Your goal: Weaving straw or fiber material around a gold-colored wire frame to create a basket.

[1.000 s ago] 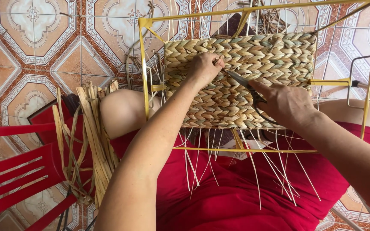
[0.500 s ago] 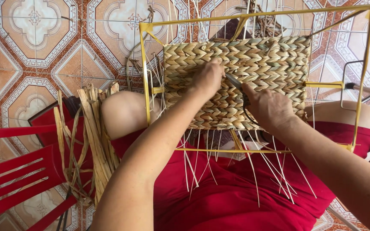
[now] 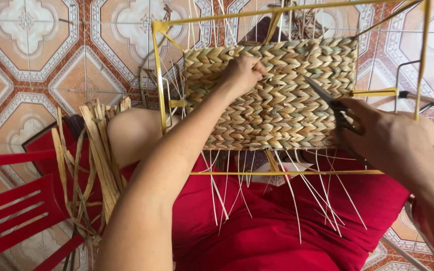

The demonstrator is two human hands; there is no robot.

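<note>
A woven panel point(image 3: 277, 95) of braided straw is being held in the upper middle of the frame, stretched inside a yellow wire frame point(image 3: 159, 90) that is being rested across the lap. The left hand point(image 3: 242, 73) is being pressed, curled into a loose fist, against the upper left part of the weave; whether a strand is being pinched under the fingers cannot be told. A pair of dark scissors point(image 3: 335, 108) is being gripped by the right hand point(image 3: 388, 138) at the right of the frame, with the fingers closed through the handles and the blades being pointed up and left, their tip being laid on the right part of the panel. The two hands are being kept well apart. Thin loose straw ends point(image 3: 297, 190) are being left hanging from the lower edge of the panel over the red garment point(image 3: 257, 231). A bundle of flat dried strips point(image 3: 94, 160) is being propped at the lower left, just beside the knee, against a red plastic chair point(image 3: 16, 211). Patterned floor tiles point(image 3: 26, 55) are being shown across the upper left.
</note>
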